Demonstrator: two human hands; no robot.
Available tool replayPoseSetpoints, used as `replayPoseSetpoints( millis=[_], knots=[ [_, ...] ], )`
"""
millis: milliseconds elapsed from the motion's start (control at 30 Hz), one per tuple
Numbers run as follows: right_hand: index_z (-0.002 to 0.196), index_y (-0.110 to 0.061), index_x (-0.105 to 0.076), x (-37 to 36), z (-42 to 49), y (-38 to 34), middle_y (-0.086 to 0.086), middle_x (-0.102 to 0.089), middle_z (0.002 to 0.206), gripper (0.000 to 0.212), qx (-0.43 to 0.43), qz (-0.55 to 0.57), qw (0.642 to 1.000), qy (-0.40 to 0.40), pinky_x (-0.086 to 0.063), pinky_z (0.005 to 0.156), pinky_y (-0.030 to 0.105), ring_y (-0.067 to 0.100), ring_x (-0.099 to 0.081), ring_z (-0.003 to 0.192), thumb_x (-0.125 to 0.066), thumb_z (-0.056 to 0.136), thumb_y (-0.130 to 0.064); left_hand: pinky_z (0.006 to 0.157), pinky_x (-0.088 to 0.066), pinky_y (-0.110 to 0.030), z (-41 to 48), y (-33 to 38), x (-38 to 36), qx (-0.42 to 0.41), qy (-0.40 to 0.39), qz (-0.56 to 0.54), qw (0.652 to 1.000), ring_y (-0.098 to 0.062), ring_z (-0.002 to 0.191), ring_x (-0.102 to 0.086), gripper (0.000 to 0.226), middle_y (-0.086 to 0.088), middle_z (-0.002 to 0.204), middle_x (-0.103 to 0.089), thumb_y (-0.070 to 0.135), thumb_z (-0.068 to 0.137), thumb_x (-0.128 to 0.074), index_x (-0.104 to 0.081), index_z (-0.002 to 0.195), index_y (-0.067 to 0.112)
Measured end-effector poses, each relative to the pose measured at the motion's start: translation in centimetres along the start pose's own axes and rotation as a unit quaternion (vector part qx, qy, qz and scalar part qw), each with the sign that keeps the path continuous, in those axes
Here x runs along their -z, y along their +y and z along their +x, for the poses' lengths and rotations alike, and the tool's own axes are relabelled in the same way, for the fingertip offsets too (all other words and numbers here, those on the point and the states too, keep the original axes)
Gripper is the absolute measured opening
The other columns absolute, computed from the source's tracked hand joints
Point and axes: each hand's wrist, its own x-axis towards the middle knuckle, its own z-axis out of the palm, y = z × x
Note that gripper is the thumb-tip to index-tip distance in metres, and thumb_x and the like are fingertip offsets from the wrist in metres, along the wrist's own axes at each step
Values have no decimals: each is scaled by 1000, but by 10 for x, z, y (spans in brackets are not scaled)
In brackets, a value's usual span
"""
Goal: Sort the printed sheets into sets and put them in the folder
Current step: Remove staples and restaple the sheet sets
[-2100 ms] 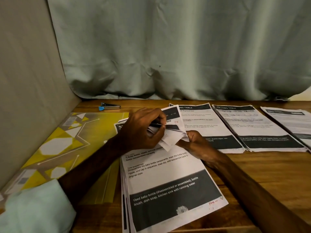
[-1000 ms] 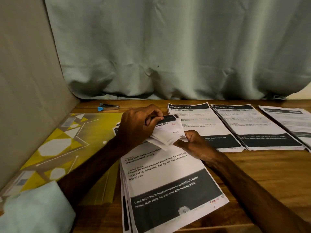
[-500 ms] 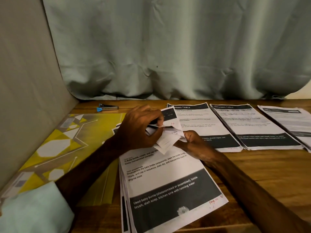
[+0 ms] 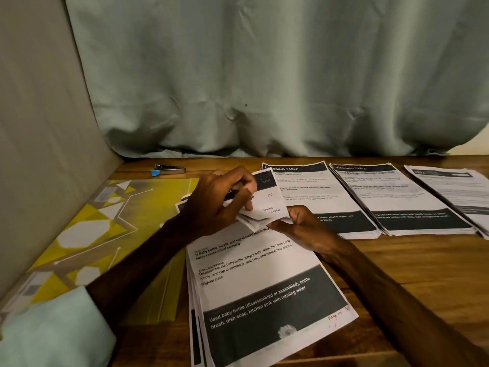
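Three sets (image 4: 402, 200) lie side by side at your right in the head view, none yet in the folder (image 4: 105, 234) at your left. Your left hand (image 4: 217, 200) pinches the lifted far corners of the stack (image 4: 264, 287) and your right hand (image 4: 304, 226) grips them from beneath, so sorting and filing both look unfinished

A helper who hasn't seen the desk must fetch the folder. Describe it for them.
On the wooden table, look left, beside the grey wall panel. The folder lies flat there, partly under the left forearm. Alone among black-and-white printed stacks, it is yellow with white geometric shapes.
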Motion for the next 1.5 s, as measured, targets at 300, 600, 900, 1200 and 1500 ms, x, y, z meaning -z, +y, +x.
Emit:
replayPoseSetpoints(
  millis=[300, 600, 900, 1200, 1500],
  knots=[
    [113, -31, -67, 1, -2, -1, -25, -73, 100, 19, -14, -6, 1000, 2, -51, 74, 10, -3, -71, 89, -67, 97, -21, 59, -43, -18, 3, -10, -7, 118, 36, 165, 979, -9, 79, -59, 30, 11, 93, -65, 50, 90, -69, -74, 106, 25],
    [109, -26, -66, 2, -3, -3, -14, -73, 90, 14, -37, -28, 999, 18, -49, 60, 11, 3, -70, 75, -67, 96, -29, 56, -49, -32, 2, -15, -10, 16, 40, 192, 980, -16, 79, -58, 25, 0, 91, -64, 39, 90, -68, -79, 98, 18],
    [98, -26, -69, 1, -4, -2, -15, -73, 81, 2, -34, -16, 999, 21, -48, 65, 11, -4, -68, 70, -68, 97, -26, 75, -44, -34, 4, -20, -1, 31, 47, 146, 988, -15, 93, -53, 34, 5, 93, -62, 47, 96, -58, -78, 94, 19],
    [104, -18, -71, 12, -8, -10, 5, -78, 103, 11, -36, 135, 984, 112, -62, 75, 27, 18, -76, 86, -70, 94, -17, 93, -52, -31, -2, -49, 11, 288, 117, 30, 950, -15, 117, -57, 77, 3, 131, -57, 71, 74, -73, -52, 133, 26],
    [109, -13, -70, 33, -8, -13, 12, -77, 110, 16, -27, 299, 910, 285, -60, 88, 51, 36, -74, 96, -70, 93, -12, 105, -51, -49, 5, -10, 11, 466, -85, -522, 710, -36, 124, -63, 40, -15, 134, -66, 29, 104, -51, -58, 139, 11]
  ],
)
